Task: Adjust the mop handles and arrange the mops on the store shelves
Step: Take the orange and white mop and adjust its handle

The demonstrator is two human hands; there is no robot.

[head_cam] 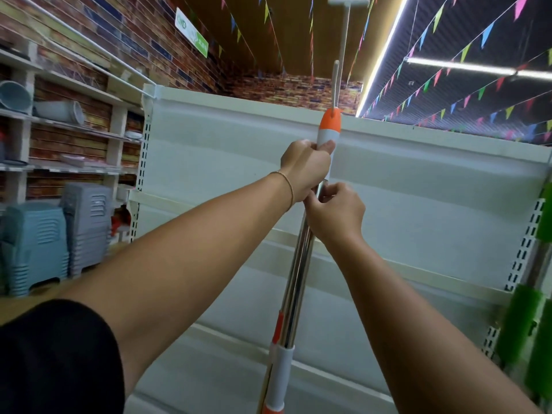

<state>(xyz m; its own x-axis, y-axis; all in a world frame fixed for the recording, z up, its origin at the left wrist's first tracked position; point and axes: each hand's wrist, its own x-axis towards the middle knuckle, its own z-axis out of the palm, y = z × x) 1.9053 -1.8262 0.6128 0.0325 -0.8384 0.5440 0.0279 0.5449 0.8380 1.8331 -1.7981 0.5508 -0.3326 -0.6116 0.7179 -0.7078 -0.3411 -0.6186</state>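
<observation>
The mop head is cut off below the picture; only the mop handle (298,270) shows, standing nearly upright in front of the empty-backed white shelf unit (418,189), between the two forearms. Its lower end, with one white collar (280,372) and an orange strip beside it, is partly out of frame, and whether a second pole lies against the steel one there cannot be told. The left grip (304,171), a bare hand, is closed tight around the white-and-orange top sleeve (328,127), hiding most of its white part. The right grip (337,213) sits just under it, fingers curled in and pinching the steel tube where it meets the sleeve; the fingertips are hidden behind the hand. One white cord loop (336,85) rises from the sleeve's tip. At the right edge, blurred green shapes (522,324) cannot be made out. At left stand two stacks of blue-grey stools (33,243), and two pale buckets (59,112) lie on wooden shelves.
</observation>
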